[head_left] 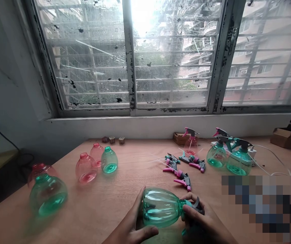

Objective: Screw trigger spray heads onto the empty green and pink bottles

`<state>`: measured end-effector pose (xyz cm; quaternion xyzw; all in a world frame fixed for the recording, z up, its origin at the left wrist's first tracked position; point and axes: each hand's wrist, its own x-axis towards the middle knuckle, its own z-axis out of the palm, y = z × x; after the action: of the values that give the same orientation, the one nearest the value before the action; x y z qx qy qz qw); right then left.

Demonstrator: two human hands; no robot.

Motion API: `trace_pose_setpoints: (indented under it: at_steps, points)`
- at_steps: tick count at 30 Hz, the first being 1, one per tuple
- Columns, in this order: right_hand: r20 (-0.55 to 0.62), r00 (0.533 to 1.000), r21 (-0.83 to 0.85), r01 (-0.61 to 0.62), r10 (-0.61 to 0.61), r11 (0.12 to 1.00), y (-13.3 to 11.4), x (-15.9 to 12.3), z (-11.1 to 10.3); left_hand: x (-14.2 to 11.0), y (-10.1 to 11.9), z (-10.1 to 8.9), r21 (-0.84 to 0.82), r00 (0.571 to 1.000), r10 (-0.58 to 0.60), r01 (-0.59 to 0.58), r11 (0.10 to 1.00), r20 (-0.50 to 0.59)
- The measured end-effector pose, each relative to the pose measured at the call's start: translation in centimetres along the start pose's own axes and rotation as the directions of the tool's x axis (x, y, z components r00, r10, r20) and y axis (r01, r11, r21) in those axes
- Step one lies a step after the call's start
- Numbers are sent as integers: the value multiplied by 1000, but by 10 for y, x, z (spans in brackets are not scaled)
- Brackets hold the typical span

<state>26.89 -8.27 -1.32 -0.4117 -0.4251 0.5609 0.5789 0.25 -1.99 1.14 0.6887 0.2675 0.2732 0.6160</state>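
Observation:
A clear green spray bottle (pixel 162 207) lies on its side between my hands, just above the near part of the table, its base to the left. My left hand (pixel 135 223) holds the base end, thumb below and fingers behind. With its thumb and fingers, my right hand (pixel 202 214) grips the bottle's neck and the grey and green spray head (pixel 198 205); part of that head is hidden by the fingers. Beyond them, several loose pink, green and grey spray heads (pixel 182 179) lie in a group.
Headless green bottles (pixel 48 196) and pink bottles (pixel 86 167) stand on the left. Bottles with heads fitted (pixel 239 161) stand at the back right, near a white cable (pixel 279 156) and a cardboard box (pixel 288 137). Small blocks (pixel 112 140) sit by the wall. A pixelated patch covers the lower right.

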Motion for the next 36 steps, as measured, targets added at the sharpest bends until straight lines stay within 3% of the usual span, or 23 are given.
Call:
trace_pose_setpoints:
  at_steps: [9,17,24,36]
  points:
    - [-3,1000,6,-22,22,1000,1,-1,-1,9,-17,-6,52,996,85,-85,995,-5]
    - [2,1000,-18,-25,25,1000,0,0,-1,10,-7,-1,-50,997,73,-72,996,16]
    - [8,1000,-82,-29,30,996,4,-1,-3,4,4,3,-108,994,-6,-6,994,-108]
    - [10,998,-49,-54,54,997,4,-1,-3,9,6,3,-2,993,69,-69,998,-101]
